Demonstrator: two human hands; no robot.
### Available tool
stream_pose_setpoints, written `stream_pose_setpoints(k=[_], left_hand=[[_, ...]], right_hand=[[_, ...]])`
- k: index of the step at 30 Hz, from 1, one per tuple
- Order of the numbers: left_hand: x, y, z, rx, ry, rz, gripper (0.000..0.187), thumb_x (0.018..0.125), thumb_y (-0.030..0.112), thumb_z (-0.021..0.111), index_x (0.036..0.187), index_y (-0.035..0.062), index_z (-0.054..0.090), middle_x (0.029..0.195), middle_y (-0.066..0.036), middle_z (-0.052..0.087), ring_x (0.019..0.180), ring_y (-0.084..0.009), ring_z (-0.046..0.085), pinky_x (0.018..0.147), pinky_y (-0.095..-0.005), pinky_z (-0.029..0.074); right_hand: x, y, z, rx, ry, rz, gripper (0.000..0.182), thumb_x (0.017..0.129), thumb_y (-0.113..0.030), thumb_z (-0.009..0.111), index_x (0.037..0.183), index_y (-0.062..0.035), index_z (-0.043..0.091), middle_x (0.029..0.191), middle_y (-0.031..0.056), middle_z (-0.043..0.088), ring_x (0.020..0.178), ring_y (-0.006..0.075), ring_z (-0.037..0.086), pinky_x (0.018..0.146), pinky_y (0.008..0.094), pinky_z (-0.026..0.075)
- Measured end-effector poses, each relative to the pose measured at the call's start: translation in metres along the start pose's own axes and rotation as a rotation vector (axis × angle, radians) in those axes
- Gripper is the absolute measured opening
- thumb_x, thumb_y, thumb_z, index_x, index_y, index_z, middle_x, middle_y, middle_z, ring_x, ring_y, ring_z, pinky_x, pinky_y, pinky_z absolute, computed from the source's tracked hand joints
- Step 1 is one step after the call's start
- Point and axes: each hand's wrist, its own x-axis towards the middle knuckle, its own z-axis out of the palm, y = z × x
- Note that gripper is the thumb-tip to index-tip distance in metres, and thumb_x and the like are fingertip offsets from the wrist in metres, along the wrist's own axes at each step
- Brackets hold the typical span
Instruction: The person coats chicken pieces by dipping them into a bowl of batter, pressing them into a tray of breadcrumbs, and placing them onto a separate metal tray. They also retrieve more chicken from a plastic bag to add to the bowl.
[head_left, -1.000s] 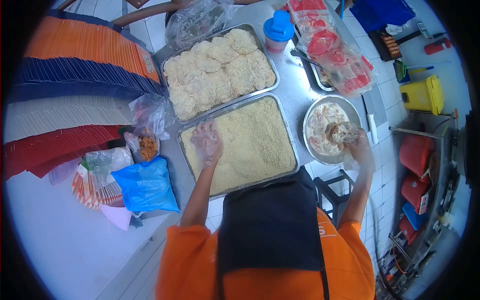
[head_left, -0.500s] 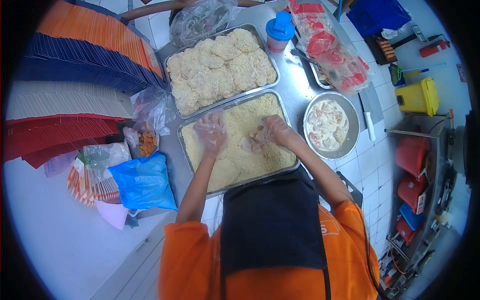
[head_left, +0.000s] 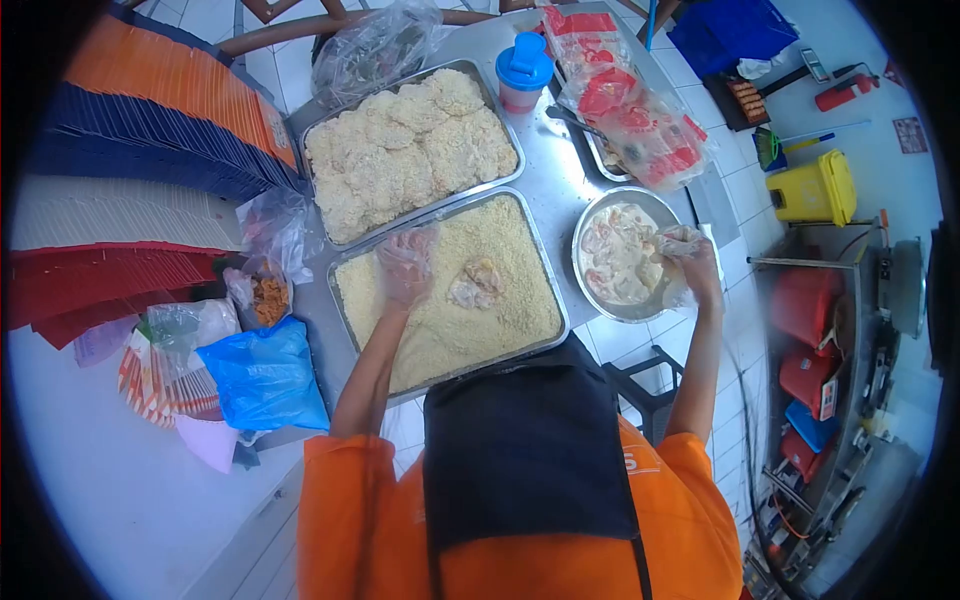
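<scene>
My left hand [head_left: 407,266], in a clear plastic glove, is over the left part of a metal tray [head_left: 548,278] of pale breading crumbs [head_left: 430,345]. Its fingers are curled closed, and whatever they may hold is hidden. Beside it, a raw meat piece [head_left: 478,284] lies on the crumbs, only partly coated. My right hand [head_left: 692,265], also gloved, reaches over the right rim of a metal bowl [head_left: 584,277] with its fingers pinched together. Raw meat pieces [head_left: 622,245] in whitish liquid fill the bowl. What the pinch holds cannot be made out.
Behind the crumbs, another tray [head_left: 516,160] holds breaded pieces [head_left: 410,150]. A blue-lidded shaker cup [head_left: 523,72] and red-and-white plastic packets [head_left: 625,105] stand farther back. Stacked folded cartons [head_left: 150,210] and a blue plastic bag [head_left: 265,375] line the left side.
My right hand has left the crumb tray and moved right to the bowl. The meat piece it was at now lies uncovered on the crumbs. My left hand stays over the tray.
</scene>
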Motion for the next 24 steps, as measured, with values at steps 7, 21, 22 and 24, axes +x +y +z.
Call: stream_pose_setpoints(k=[7, 21, 22, 24], left_hand=[[-0.033, -0.029, 0.02, -0.437, 0.644, -0.62, 0.022, 0.079, 0.013, 0.057, 0.099, 0.0129, 0.065, 0.1, -0.005, 0.063, 0.09, -0.0232, 0.062, 0.079, -0.0341, 0.048], [-0.009, -0.002, -0.012, 0.301, -0.058, -0.452, 0.029, 0.076, 0.016, 0.057, 0.105, 0.0159, 0.064, 0.1, -0.006, 0.063, 0.086, -0.0246, 0.059, 0.074, -0.0392, 0.043], [-0.011, -0.004, -0.014, 0.315, -0.034, -0.399, 0.03, 0.076, 0.018, 0.057, 0.105, 0.0147, 0.063, 0.098, -0.007, 0.063, 0.084, -0.0248, 0.059, 0.073, -0.0406, 0.043], [-0.013, 0.0, -0.033, 0.066, -0.088, -0.628, 0.034, 0.077, 0.023, 0.058, 0.109, 0.0131, 0.063, 0.101, -0.009, 0.064, 0.088, -0.0261, 0.06, 0.077, -0.0405, 0.043]], right_hand=[[0.018, 0.057, 0.031, -0.485, 0.221, -0.309, 0.021, 0.078, -0.01, 0.063, 0.095, 0.0021, 0.066, 0.087, 0.0193, 0.068, 0.079, 0.0339, 0.066, 0.074, 0.0377, 0.052], [0.066, 0.081, 0.093, -0.414, 0.238, -0.416, 0.029, 0.085, -0.014, 0.061, 0.11, -0.0006, 0.061, 0.11, 0.0238, 0.061, 0.1, 0.0397, 0.059, 0.089, 0.0452, 0.046], [0.067, 0.087, 0.09, -0.407, 0.237, -0.425, 0.029, 0.085, -0.014, 0.061, 0.11, -0.0006, 0.061, 0.11, 0.0238, 0.061, 0.1, 0.0397, 0.059, 0.089, 0.0452, 0.046], [0.076, 0.089, 0.081, -0.559, 0.056, -0.345, 0.034, 0.086, -0.024, 0.063, 0.108, 0.0013, 0.061, 0.106, 0.0254, 0.062, 0.098, 0.0399, 0.06, 0.088, 0.0449, 0.046]])
